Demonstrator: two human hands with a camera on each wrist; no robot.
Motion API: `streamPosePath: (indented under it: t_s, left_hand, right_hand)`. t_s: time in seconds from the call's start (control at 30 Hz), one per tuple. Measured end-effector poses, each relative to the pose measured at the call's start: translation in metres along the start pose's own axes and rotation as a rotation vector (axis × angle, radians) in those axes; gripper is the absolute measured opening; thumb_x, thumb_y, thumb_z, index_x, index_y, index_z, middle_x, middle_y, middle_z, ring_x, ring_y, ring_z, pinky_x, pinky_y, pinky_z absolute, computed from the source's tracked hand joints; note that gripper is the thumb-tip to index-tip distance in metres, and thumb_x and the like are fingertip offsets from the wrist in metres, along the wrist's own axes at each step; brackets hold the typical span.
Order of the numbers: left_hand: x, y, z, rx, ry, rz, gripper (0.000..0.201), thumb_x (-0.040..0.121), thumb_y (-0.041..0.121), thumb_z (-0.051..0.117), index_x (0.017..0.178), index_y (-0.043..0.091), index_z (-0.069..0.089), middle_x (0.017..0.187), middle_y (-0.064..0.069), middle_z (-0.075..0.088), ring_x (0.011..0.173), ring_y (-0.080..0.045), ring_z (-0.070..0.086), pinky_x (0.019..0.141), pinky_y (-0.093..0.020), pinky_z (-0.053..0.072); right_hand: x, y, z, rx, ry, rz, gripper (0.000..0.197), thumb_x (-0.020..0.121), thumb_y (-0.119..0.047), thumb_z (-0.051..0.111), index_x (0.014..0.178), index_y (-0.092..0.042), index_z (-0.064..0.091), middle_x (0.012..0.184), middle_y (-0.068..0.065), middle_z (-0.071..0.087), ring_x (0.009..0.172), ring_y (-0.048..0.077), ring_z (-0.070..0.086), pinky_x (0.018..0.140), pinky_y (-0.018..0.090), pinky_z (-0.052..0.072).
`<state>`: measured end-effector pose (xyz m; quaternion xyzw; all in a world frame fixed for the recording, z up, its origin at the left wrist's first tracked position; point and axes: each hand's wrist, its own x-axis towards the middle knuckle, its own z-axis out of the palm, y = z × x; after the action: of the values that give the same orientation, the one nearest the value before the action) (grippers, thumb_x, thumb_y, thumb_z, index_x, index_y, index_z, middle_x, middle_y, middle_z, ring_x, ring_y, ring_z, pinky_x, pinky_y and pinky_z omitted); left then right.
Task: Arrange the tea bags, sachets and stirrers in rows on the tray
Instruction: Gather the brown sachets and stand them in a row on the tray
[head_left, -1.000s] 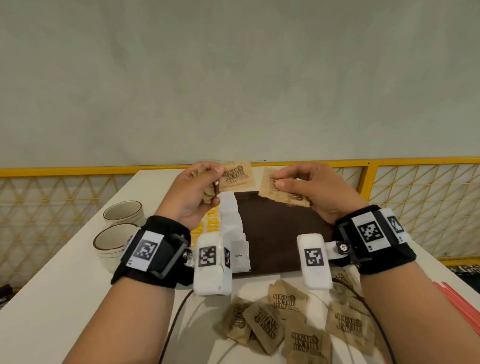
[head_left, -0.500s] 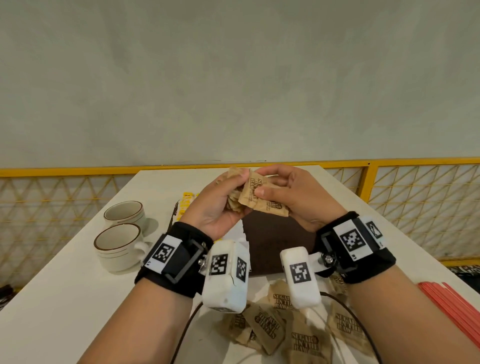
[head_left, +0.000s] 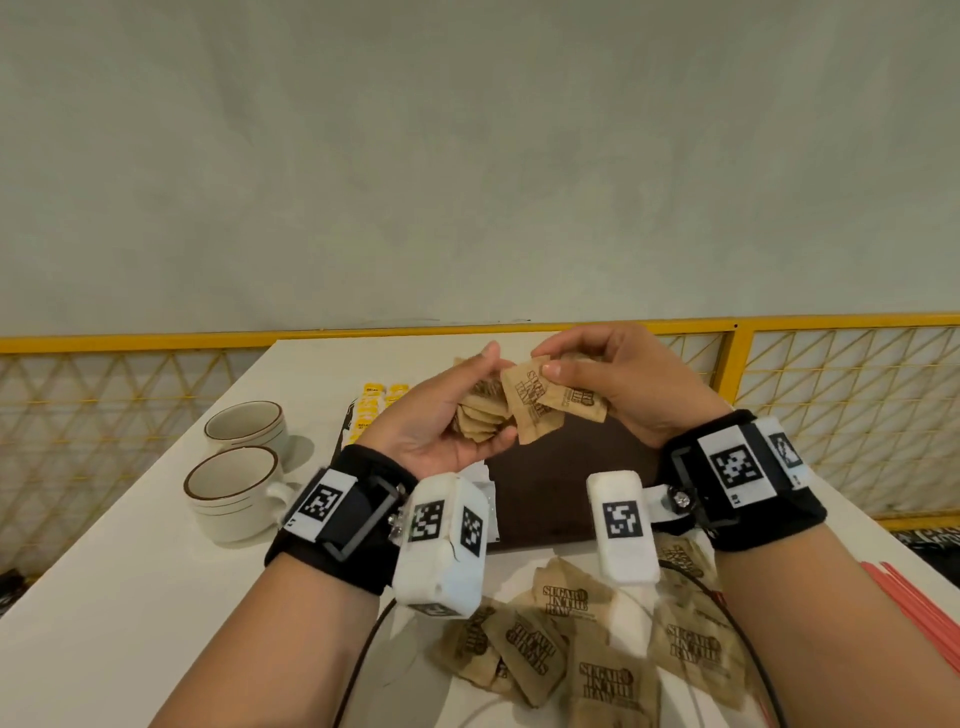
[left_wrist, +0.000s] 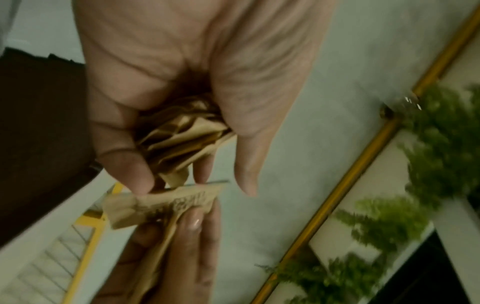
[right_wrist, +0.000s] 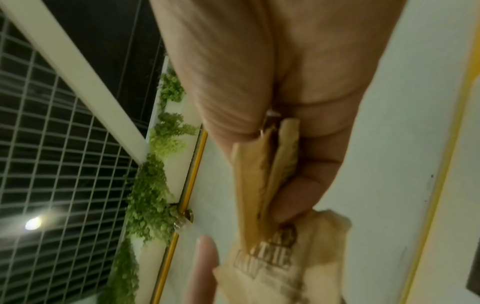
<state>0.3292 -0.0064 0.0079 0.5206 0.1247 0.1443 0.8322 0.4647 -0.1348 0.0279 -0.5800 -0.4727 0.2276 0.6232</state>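
Now: left hand (head_left: 441, 423) cupping fanned brown sachets (head_left: 480, 415), right hand (head_left: 618, 384) pinching 2 more (head_left: 550, 400); square edges before laying onto tray (head_left: 571, 488) below.

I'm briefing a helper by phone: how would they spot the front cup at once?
Start at the white table and look to its left side, beside the dark tray. Two white cups stand there; the front cup is the nearer one, its handle turned towards the tray, while the other cup sits behind it.

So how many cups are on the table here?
2, both at the table's left side: the near cup, its handle toward the tray, and the far cup right behind it. No others visible.
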Motion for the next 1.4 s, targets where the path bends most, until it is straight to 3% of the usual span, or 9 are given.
streamPosePath:
  t_s: [0.07, 0.17, 0.37, 0.67, 0.77, 0.93, 1.03, 1.23, 1.4]
  left_hand:
    - [0.001, -0.006, 0.003, 0.112, -0.034, -0.001, 0.027, 0.074, 0.037, 0.065, 0.090, 0.015, 0.065, 0.084, -0.009, 0.069, 0.071, -0.017, 0.067, 0.057, -0.022, 0.053]
    - [0.004, -0.013, 0.003, 0.165, 0.001, 0.031, 0.020, 0.081, 0.016, 0.066, 0.099, 0.015, 0.058, 0.080, -0.006, 0.068, 0.066, -0.014, 0.066, 0.055, -0.022, 0.053]
    - [0.006, -0.004, -0.008, -0.003, 0.131, 0.083, 0.015, 0.088, 0.004, 0.059, 0.099, 0.014, 0.057, 0.083, -0.011, 0.068, 0.064, -0.017, 0.068, 0.052, -0.026, 0.055]
    - [0.004, -0.010, 0.001, 0.028, 0.080, 0.082, 0.014, 0.089, 0.017, 0.061, 0.102, 0.013, 0.059, 0.087, -0.008, 0.069, 0.070, -0.015, 0.069, 0.057, -0.026, 0.057]
    - [0.004, -0.013, 0.003, 0.071, 0.104, 0.102, 0.007, 0.089, 0.010, 0.061, 0.094, 0.014, 0.060, 0.080, -0.006, 0.070, 0.068, -0.014, 0.069, 0.056, -0.025, 0.056]
    - [0.006, -0.011, 0.001, 0.068, 0.142, 0.141, 0.011, 0.089, 0.003, 0.059, 0.090, 0.014, 0.059, 0.080, -0.008, 0.070, 0.068, -0.017, 0.069, 0.059, -0.027, 0.057]
    - [0.005, -0.008, 0.000, 0.038, 0.153, 0.154, 0.012, 0.088, 0.002, 0.059, 0.087, 0.014, 0.059, 0.081, -0.008, 0.071, 0.068, -0.017, 0.069, 0.061, -0.028, 0.057]
    - [0.004, -0.005, -0.001, 0.044, 0.175, 0.185, 0.013, 0.089, 0.003, 0.059, 0.085, 0.015, 0.058, 0.078, -0.006, 0.071, 0.066, -0.015, 0.068, 0.059, -0.026, 0.057]
    - [0.004, 0.000, -0.009, -0.007, 0.206, 0.192, 0.011, 0.089, 0.004, 0.058, 0.090, 0.015, 0.058, 0.081, -0.007, 0.071, 0.065, -0.015, 0.069, 0.054, -0.026, 0.055]
  right_hand:
    - [0.001, 0.004, 0.004, -0.100, -0.006, -0.017, 0.011, 0.084, 0.003, 0.066, 0.089, -0.006, 0.069, 0.082, 0.006, 0.070, 0.073, 0.013, 0.068, 0.069, 0.025, 0.058]
    - [0.004, 0.009, 0.010, -0.136, 0.001, -0.024, 0.014, 0.087, 0.001, 0.063, 0.092, -0.011, 0.069, 0.083, 0.001, 0.068, 0.075, 0.011, 0.064, 0.069, 0.024, 0.055]
    - [0.004, 0.004, 0.006, 0.181, -0.030, 0.084, 0.038, 0.089, 0.016, 0.043, 0.111, -0.010, 0.060, 0.100, 0.008, 0.054, 0.076, 0.013, 0.055, 0.065, 0.022, 0.048]
    - [0.010, 0.013, 0.009, 0.000, 0.121, -0.004, 0.054, 0.070, 0.008, 0.076, 0.114, -0.021, 0.060, 0.094, 0.010, 0.063, 0.084, 0.020, 0.067, 0.079, 0.035, 0.058]
    - [0.009, 0.015, 0.013, -0.124, 0.101, -0.038, 0.044, 0.076, 0.003, 0.074, 0.109, -0.023, 0.061, 0.099, 0.010, 0.064, 0.089, 0.022, 0.066, 0.083, 0.040, 0.057]
    - [0.007, 0.014, 0.013, -0.059, -0.104, 0.070, 0.046, 0.090, 0.008, 0.053, 0.128, -0.017, 0.045, 0.106, 0.008, 0.056, 0.083, 0.013, 0.057, 0.063, 0.021, 0.049]
    - [0.004, 0.010, 0.008, 0.072, -0.136, 0.093, 0.054, 0.089, 0.013, 0.050, 0.136, -0.012, 0.041, 0.110, 0.008, 0.059, 0.090, 0.014, 0.061, 0.065, 0.017, 0.052]
    - [0.003, 0.006, 0.006, 0.167, -0.017, 0.059, 0.034, 0.086, 0.009, 0.058, 0.116, -0.006, 0.053, 0.099, 0.014, 0.065, 0.083, 0.020, 0.068, 0.069, 0.023, 0.058]
    - [0.005, 0.004, 0.000, 0.155, 0.167, 0.033, 0.015, 0.088, 0.005, 0.059, 0.100, -0.004, 0.062, 0.080, 0.012, 0.063, 0.066, 0.011, 0.065, 0.064, 0.020, 0.056]
